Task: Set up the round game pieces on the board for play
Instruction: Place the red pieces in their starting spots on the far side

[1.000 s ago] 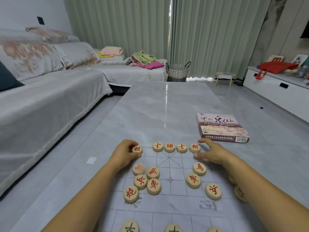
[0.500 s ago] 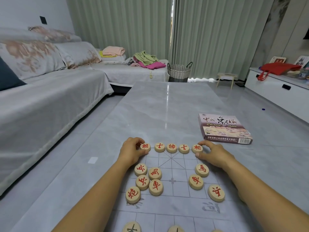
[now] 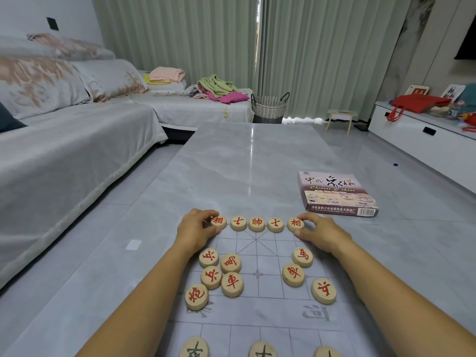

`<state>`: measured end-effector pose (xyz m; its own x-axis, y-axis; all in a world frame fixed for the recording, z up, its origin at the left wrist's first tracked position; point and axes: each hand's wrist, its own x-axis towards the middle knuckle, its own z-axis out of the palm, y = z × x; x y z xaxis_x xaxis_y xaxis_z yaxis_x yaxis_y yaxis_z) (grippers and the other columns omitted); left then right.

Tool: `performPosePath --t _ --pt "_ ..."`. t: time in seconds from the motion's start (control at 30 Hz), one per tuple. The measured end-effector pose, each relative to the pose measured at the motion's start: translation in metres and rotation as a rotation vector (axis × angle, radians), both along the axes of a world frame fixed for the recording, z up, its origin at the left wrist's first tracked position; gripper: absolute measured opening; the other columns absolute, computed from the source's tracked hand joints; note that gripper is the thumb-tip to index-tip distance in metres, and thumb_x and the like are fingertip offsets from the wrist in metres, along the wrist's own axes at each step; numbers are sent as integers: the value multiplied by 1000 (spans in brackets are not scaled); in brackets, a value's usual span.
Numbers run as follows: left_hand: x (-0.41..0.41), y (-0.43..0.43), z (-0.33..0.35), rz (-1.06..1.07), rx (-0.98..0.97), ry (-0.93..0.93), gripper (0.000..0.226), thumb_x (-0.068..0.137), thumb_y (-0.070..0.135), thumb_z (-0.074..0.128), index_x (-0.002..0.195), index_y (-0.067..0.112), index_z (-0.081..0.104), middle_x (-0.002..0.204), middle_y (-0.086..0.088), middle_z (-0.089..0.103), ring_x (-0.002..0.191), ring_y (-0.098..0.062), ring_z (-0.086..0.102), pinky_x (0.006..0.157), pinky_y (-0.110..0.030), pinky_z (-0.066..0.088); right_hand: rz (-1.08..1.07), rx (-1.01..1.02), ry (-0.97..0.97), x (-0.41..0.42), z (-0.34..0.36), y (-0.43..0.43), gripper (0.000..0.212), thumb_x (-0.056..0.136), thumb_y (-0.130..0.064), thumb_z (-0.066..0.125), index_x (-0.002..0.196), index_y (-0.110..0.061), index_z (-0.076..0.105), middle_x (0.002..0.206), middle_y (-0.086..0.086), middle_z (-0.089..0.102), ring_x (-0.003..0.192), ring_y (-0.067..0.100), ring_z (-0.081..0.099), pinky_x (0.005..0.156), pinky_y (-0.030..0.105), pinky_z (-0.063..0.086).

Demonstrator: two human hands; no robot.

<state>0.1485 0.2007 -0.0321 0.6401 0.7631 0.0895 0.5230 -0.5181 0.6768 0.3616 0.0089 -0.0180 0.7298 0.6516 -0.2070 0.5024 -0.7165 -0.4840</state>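
A translucent board sheet [image 3: 257, 313] with a printed grid lies on the marble table. Along its far edge stands a row of round wooden pieces with red characters. My left hand [image 3: 195, 231] pinches the leftmost piece of the row [image 3: 219, 221]. My right hand [image 3: 322, 234] pinches the rightmost piece of the row [image 3: 295, 223]. Between them sit three pieces, the middle one [image 3: 256, 223] at the centre. Loose red pieces lie in a cluster at the left [image 3: 224, 274] and scattered at the right [image 3: 302, 256]. Black-lettered pieces [image 3: 262, 351] show at the bottom edge.
The Chinese chess box [image 3: 334, 193] lies on the table [image 3: 244, 163] to the far right of the board. A grey sofa [image 3: 64, 140] runs along the left. A white cabinet [image 3: 422, 140] stands at the right, a woven basket [image 3: 269, 105] beyond the table.
Both hands have closed in on the end pieces of the far row. The left piece slid right and the right piece settled, tightening the row.
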Motion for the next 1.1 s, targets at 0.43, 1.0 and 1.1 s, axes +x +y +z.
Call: performPosePath --t 0.43,1.0,1.1 --pt "-1 0 -1 -7 5 2 39 84 23 65 123 23 57 123 -8 51 112 -25 50 101 -42 42 19 -51 -52 -3 3 0 45 85 -54 51 127 -42 41 133 9 37 111 28 51 88 37 42" --pt "-59 -18 22 -1 -255 -88 24 87 11 60 111 13 60 109 -4 61 104 -20 56 93 -27 42 41 294 333 -13 28 -35 37 83 -28 66 115 -16 51 104 8 59 85 17 56 76 29 43" --pt "-81 -32 22 -5 -292 -125 14 87 9 60 98 16 63 102 -2 63 100 -19 58 88 -25 41 291 168 274 -29 32 -46 30 82 -22 68 109 -24 57 97 -3 55 85 12 53 74 20 43"
